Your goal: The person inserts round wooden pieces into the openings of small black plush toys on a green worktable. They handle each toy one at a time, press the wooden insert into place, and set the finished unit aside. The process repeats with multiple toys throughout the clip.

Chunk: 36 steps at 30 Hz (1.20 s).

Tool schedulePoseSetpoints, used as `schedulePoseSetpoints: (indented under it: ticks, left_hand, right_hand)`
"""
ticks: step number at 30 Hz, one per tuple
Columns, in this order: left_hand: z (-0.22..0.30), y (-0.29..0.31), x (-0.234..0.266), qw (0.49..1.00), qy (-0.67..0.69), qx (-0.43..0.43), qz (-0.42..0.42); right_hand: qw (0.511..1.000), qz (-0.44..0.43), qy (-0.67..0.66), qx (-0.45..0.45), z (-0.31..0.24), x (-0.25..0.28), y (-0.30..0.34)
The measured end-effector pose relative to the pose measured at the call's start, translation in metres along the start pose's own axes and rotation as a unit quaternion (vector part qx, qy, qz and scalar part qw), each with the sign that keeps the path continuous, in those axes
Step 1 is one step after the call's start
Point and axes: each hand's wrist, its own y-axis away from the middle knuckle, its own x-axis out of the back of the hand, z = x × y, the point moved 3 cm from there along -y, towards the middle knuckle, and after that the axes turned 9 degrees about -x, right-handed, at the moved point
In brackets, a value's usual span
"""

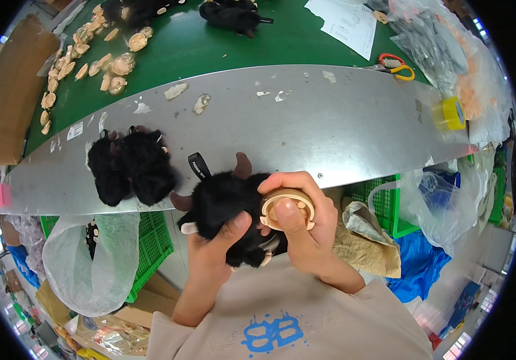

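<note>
My left hand (219, 243) is closed around a black plush toy (222, 198) with brown horns and a black loop strap, held over the table's near edge. In my right hand (312, 234) is a round beige plastic cup-shaped part (273, 219). The thumb presses inside its hollow and the fingers wrap over its far rim. This part sits against the toy's right side; whether it is joined to the toy cannot be seen. Two more black plush toys lie to the left on the metal tabletop, a smaller one (109, 171) and a larger one (145, 168).
Beige plastic parts (81, 71) are scattered on the green surface at the far left, beside a cardboard box (15, 90). Orange-and-red-handled scissors (397, 67) and yellow tape (452, 113) lie right. Green crates (153, 252) stand below the edge, one by a translucent bag (96, 264).
</note>
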Motion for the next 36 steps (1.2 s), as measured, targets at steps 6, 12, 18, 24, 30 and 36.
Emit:
schedulePoseSetpoints:
  ticks: [6,12,18,24,30,36]
  left_hand:
    - [-0.001,0.002,0.007,0.999,-0.017,-0.027,0.023]
    - [-0.002,0.002,0.012,0.997,0.077,0.021,-0.013]
    - [-0.003,-0.004,0.002,1.0,0.026,-0.01,-0.012]
    - [-0.004,0.01,0.014,1.0,-0.001,-0.007,0.019]
    - [-0.005,0.013,0.018,0.999,0.042,-0.013,0.009]
    - [0.001,0.011,0.008,0.994,0.103,0.04,-0.007]
  right_hand:
    - [0.999,-0.005,-0.014,0.035,0.009,-0.001,-0.001]
    - [0.999,-0.01,-0.01,0.05,0.01,-0.004,-0.004]
    - [0.984,0.023,0.065,0.167,0.003,0.0,0.0]
    - [0.993,0.038,0.031,0.11,0.0,-0.002,-0.005]
    - [0.995,0.031,0.029,0.09,0.005,-0.002,-0.004]
    - [0.995,0.024,0.053,0.085,0.006,-0.004,-0.005]
